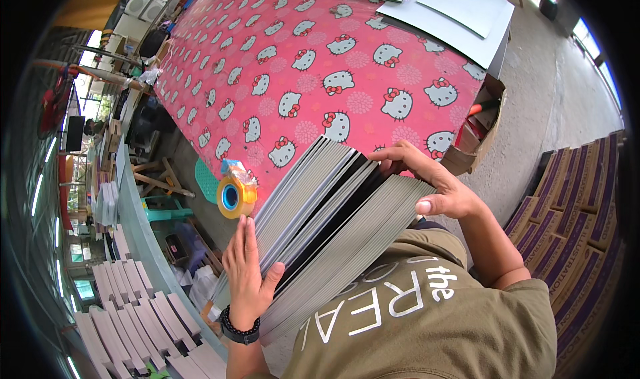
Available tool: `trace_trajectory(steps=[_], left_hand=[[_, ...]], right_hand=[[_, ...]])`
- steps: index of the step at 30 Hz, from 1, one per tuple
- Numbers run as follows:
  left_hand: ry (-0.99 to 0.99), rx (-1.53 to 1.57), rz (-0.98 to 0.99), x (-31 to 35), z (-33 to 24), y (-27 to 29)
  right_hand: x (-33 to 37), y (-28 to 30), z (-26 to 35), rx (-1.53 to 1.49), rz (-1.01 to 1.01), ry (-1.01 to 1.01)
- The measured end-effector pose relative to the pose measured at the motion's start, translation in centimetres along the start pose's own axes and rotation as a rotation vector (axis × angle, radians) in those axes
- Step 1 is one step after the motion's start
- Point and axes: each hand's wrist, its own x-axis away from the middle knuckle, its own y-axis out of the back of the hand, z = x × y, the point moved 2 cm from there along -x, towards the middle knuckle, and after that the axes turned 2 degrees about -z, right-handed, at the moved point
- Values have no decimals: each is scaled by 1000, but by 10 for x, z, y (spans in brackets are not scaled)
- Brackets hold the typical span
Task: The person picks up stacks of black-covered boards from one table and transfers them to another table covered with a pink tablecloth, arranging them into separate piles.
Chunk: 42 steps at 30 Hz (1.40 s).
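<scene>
Head view: what is held there, and where, with respect to the pink table (303, 86)?

– A thick stack of boards (360, 229), grey, white and black, is held at a slant on the near side of the table. Whether it is also supported by the table edge cannot be told.

– And how are the hands placed?

– The left hand (248, 266) is laid along the left side of the stack, with fingers straight and thumb set apart, so it is flat rather than closed. By the right hand (437, 186) the opposite end is gripped, between spread fingers and thumb.

– How may such a hold be done well?

– Equal pressure should probably be given from both sides, and the edges are better evened by the palm than by fingertips. If one side is loosened, inner boards could slide.

– And the surface and the room?

– The table is covered with a pattern of white cat faces. At its near left corner a yellow tape roll (231, 197) is placed; on its far right corner white sheets (440, 16) are laid. Right of the table a cardboard box (492, 122) and piled cartons (557, 226) are seen; left of it, a green stool (165, 212).
</scene>
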Motion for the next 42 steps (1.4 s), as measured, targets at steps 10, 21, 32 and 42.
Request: trace_trajectory(steps=[10, 21, 32, 42], left_hand=[[22, 16, -1, 0, -2, -1], [-4, 1, -22, 4, -6, -3], [-108, 11, 38, 10, -8, 4], [-145, 90, 131, 17, -38, 9]], right_hand=[[-3, 0, -3, -87, 40, 8], [-3, 7, -10, -21, 113, 4], [-33, 10, -10, -355, 213, -93], [-116, 3, -33, 529, 123, 79]])
